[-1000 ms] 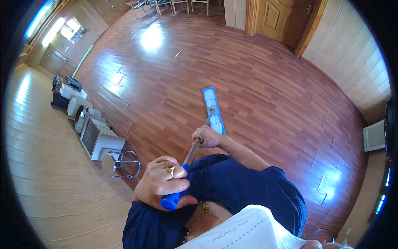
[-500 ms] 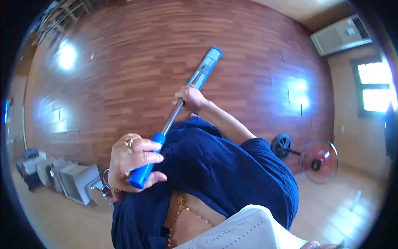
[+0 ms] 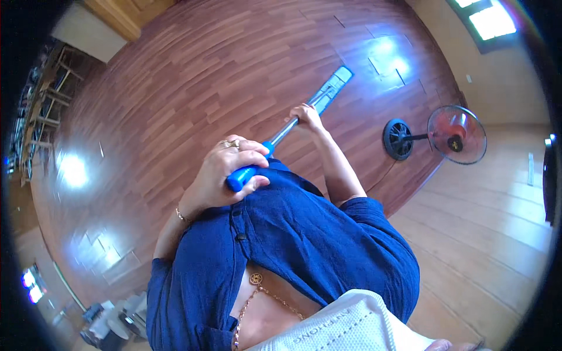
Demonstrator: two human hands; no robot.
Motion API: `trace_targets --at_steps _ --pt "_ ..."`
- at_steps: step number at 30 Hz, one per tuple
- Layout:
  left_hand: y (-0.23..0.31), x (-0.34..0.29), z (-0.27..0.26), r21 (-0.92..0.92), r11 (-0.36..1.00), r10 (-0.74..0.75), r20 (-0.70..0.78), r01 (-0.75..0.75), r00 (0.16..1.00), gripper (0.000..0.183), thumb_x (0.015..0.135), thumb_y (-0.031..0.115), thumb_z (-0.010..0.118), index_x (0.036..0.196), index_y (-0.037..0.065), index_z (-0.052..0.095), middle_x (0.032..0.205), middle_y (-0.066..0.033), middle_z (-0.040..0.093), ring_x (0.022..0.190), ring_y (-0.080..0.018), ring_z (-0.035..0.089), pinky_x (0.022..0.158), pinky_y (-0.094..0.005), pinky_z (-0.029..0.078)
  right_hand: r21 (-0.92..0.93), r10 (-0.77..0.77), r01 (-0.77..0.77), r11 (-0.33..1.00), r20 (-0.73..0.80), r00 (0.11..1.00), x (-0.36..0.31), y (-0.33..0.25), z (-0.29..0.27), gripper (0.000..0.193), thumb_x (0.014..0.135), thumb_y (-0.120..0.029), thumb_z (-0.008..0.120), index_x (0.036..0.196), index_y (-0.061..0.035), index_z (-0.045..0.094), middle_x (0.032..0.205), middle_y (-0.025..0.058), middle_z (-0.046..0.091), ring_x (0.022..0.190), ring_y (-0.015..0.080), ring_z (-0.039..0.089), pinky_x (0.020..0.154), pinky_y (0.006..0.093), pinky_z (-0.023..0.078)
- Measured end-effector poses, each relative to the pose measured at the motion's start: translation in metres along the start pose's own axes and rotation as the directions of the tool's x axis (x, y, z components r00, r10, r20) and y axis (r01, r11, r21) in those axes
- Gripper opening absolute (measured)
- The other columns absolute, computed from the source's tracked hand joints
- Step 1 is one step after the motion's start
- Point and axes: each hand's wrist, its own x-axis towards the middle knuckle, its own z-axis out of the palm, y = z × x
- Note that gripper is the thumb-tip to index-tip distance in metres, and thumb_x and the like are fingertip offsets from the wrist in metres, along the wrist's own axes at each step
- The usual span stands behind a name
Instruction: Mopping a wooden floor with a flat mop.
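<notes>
A flat mop with a metal pole slants away from my body toward the far right. Its long, narrow blue-and-white head (image 3: 332, 88) rests on the wooden floor. My left hand (image 3: 233, 164), with a ring on one finger, is wrapped round the mop's blue grip (image 3: 243, 176) near my chest. Farther down, my right hand (image 3: 307, 117) is closed round the metal pole (image 3: 285, 130), close to the head. The right arm is stretched out, while the left elbow is bent.
Reddish-brown boards (image 3: 193, 76) cover the floor, with lighter tiles (image 3: 468, 234) at right. A standing fan (image 3: 456, 136) on a round black base (image 3: 398, 140) is to the right. Wooden racks (image 3: 50, 111) stand at far left, and grey-white items (image 3: 114, 322) lie at lower left.
My view has turned, so the fan and window sit higher and the left racks show more. The mop head appears farther right; both hands keep their hold.
</notes>
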Motion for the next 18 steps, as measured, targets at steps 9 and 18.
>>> trace_targets --at_steps 9,18 --pt "-0.006 -0.005 -0.028 -0.118 0.985 -0.112 0.097 0.123 0.989 0.026 0.073 0.020 0.078 0.092 0.007 0.067 0.108 -0.0112 0.067 0.103 -0.0275 0.060 0.092 -0.0395 0.044 -0.024 0.107 -0.107 0.994 0.019 0.994 -0.025 -0.020 0.001 0.010 0.063 -0.024 0.067 0.067 -0.0171 0.060 0.073 0.0021 0.061 0.084 0.0264 0.060 0.072 0.0424 0.043" --pt "0.011 -0.018 -0.010 -0.215 0.977 0.023 0.068 -0.008 0.997 0.024 0.075 0.022 0.077 0.092 0.009 0.068 0.103 -0.0111 0.068 0.098 -0.0275 0.061 0.089 -0.0400 0.043 0.220 -0.054 0.069 0.973 -0.073 0.996 -0.079 -0.022 -0.015 0.013 0.059 -0.008 0.064 0.067 -0.0050 0.054 0.069 0.0146 0.057 0.070 0.0374 0.057 0.061 0.0462 0.043"
